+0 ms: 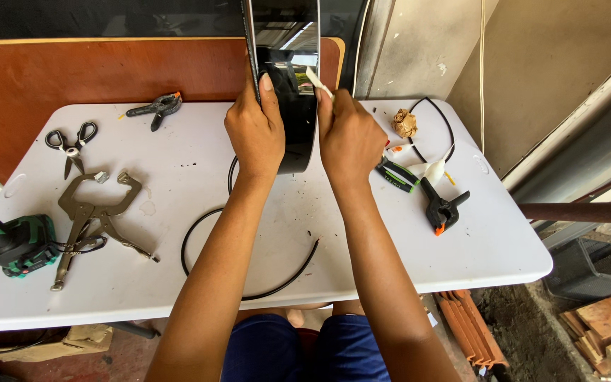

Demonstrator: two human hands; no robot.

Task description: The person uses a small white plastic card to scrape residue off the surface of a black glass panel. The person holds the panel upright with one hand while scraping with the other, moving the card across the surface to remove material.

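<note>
White table (178, 163) (tool-strewn), both hands on upright glossy black panel (293, 106)

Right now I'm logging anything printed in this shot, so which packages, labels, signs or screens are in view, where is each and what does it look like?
Glossy black panel: upright at the table's far edge, held between the left hand and the right hand; tall, dark, mirror-like, possibly a screen.
Pliers: right of the right hand; a small pale marking on the green and black handle, too small to make out.
No packages or signs show.
</note>
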